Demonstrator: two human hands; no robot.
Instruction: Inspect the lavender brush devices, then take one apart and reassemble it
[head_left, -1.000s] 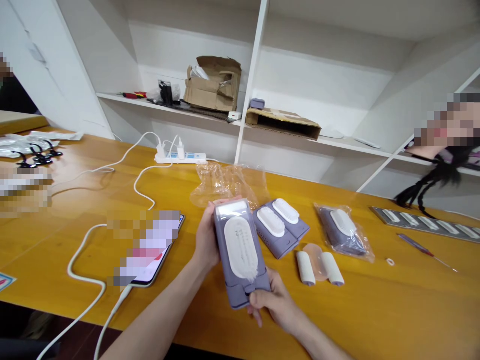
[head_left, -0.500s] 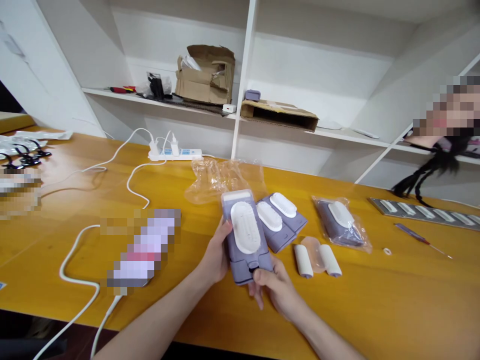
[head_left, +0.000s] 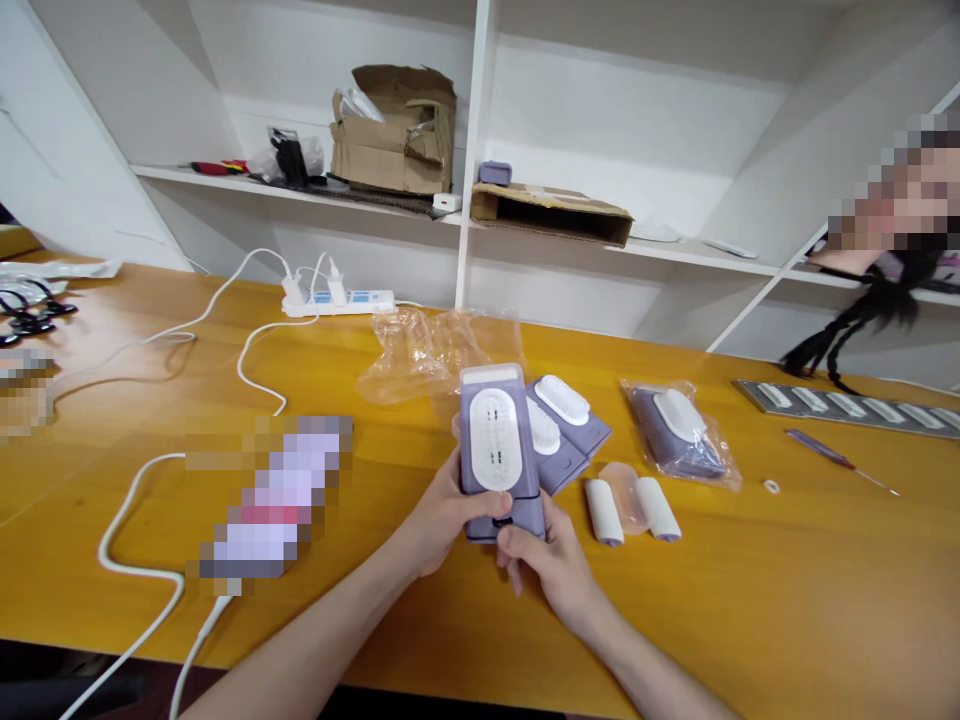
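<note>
Above the desk [head_left: 787, 620], roughly midway along its near edge and well in from it, a lavender unit [head_left: 526, 455] is held between both hands. The left hand [head_left: 442, 510] grips its left side, thumb laid across the face just below the white oval pad [head_left: 495, 440]; the right hand [head_left: 551, 555] grips the lower end, thumb tip beside the small dark slot [head_left: 501, 522]. For a sound hold, let the left hand steady the body while the right works only at the lower end; both thumbs are best kept off the pad, whose textured face could likely be scuffed or soiled.

Counted by size: two cardboard boxes on the shelf behind the far edge; one metal strip [head_left: 847, 405] toward the far right corner; one clear bag [head_left: 442, 350] near the far edge; one phone [head_left: 277, 500], left of the hands; three more lavender units, two loose [head_left: 564, 470] just beyond the held one and one bagged [head_left: 679, 430] farther right; one screwdriver [head_left: 821, 448] right of the bagged one; two white rollers [head_left: 604, 512] nearer the near edge; one small ring [head_left: 771, 487].
</note>
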